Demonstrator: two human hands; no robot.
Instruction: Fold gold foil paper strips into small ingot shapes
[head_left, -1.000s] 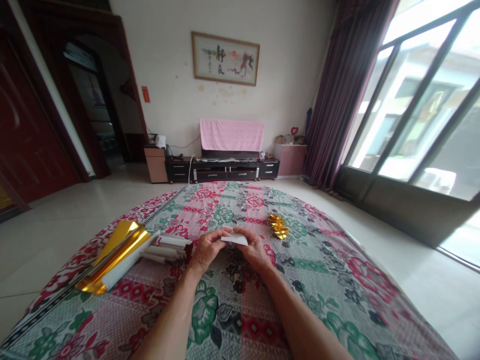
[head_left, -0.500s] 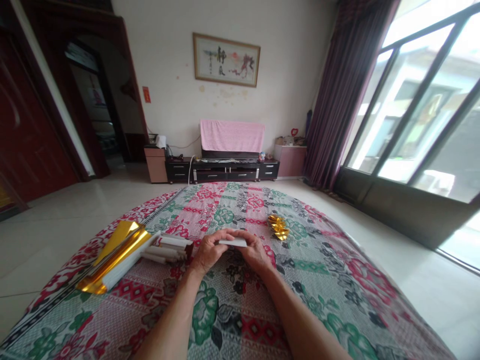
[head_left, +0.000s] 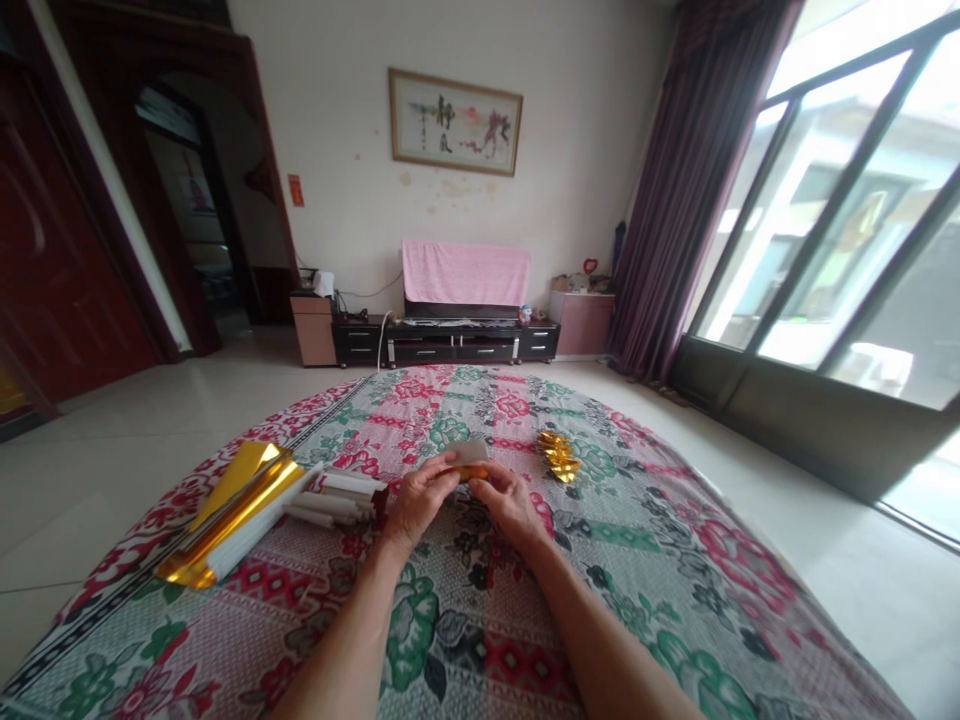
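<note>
Between my two hands is a small piece of gold foil paper (head_left: 471,472), its gold side showing in a narrow band and a pale grey-white part standing up behind it. My left hand (head_left: 421,500) pinches its left end between thumb and fingers. The right end is pinched by my right hand (head_left: 510,503). Both hands are just above the flowered cloth (head_left: 442,630). To the right beyond them lies a cluster of folded gold foil pieces (head_left: 558,458).
Sheets of gold foil paper (head_left: 232,510) lie partly rolled on the left of the cloth. Beside them are several white rolls (head_left: 341,498). Across the room stands a low black cabinet (head_left: 450,345), with a pink cloth (head_left: 465,272) above it.
The paper between my hands has turned: a white face showed before, and now a gold band faces me with a pale flap behind it. My fingers have shifted slightly.
</note>
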